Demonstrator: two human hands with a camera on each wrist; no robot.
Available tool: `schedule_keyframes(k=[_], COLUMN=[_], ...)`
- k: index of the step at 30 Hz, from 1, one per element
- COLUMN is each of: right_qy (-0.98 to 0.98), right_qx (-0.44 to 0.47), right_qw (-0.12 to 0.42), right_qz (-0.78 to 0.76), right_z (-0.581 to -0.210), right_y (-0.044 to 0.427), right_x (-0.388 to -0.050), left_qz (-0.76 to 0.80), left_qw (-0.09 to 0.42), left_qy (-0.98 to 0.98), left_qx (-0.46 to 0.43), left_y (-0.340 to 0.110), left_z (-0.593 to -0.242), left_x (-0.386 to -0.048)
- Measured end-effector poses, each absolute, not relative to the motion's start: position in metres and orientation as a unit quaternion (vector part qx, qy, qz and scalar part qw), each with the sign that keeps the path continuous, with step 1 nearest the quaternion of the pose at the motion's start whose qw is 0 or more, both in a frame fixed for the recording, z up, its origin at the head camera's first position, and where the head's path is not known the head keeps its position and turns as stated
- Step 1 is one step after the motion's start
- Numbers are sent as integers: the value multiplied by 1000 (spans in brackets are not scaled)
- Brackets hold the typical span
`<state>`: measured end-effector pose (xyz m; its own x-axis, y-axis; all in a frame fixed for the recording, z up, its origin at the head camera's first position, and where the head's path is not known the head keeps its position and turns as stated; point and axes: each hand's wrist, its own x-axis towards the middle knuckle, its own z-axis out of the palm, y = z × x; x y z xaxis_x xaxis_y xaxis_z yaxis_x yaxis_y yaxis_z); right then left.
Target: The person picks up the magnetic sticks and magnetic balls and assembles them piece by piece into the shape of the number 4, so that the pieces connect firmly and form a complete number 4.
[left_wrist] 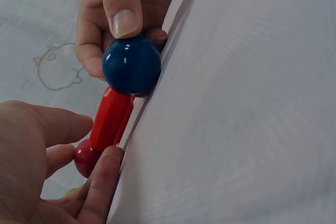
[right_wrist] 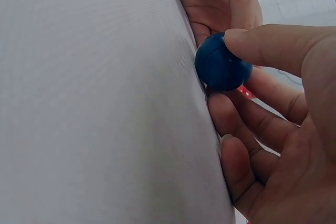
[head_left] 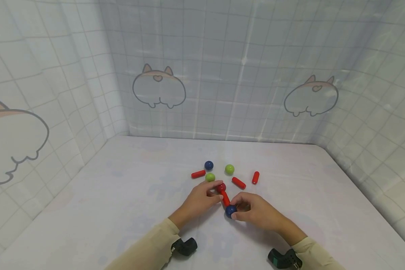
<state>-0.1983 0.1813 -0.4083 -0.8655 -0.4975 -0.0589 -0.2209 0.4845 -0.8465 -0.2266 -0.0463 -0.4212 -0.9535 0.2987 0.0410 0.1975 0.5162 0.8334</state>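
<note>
Closest to me are two cream sleeves (head_left: 153,245), each with a small black wrist device (head_left: 186,246) by it, both on the near side of the dark blue ball. That glossy dark blue ball (head_left: 230,212) is my landmark for everything else. It's in the right hand (head_left: 260,212), whose grip is clamped on it, thumb on one side and bent fingers on the other.

Just beyond the dark blue ball is a red faceted rod (head_left: 225,198), near end touching it, though I can't tell if it's actually plugged in. The rod's far end meets a glossy red ball (head_left: 221,188), so all three sit in a line. The left hand (head_left: 200,197), left of the landmark, has its grip bent round that far end: a finger on the red ball, thumb against the rod.

Further past the landmark, a loose red rod (head_left: 238,183) lies slightly right, with another red rod (head_left: 255,177) more to the right. Off to the left there's a lime green ball (head_left: 210,177) plus a third red rod (head_left: 198,174). A second green ball (head_left: 229,169) is straight beyond, and a spare blue ball (head_left: 209,165) farthest, to the left. All on a white cloth-covered surface (head_left: 138,180), with a pale gridded backdrop (head_left: 222,116) with cartoon animal outlines way behind.
</note>
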Motion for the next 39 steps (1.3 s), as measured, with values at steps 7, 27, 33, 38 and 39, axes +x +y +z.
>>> schedule_keyframes(k=[7,27,33,38,39], right_qy=[844,852,851,848,848], right_qx=[-216,-227,-226,-235,-236], right_qw=[150,124,122,116,115], right_qz=[-467,-454,-458,-460,-461], right_z=[-406,-412,-413,-413,-413], right_y=[180,175,173,171,170], right_x=[-197,-200,-202,-203,-203], left_qz=[470,464,465,465,464], left_qw=[56,96,111,108,106], left_qy=[869,871,868,868,868], left_qx=[143,134,136,140,140], left_y=[-47,-50,-50,-52,-52], left_z=[-420,-416,-410,-410,-411], left_x=[-226,-222,-217,-214,-214])
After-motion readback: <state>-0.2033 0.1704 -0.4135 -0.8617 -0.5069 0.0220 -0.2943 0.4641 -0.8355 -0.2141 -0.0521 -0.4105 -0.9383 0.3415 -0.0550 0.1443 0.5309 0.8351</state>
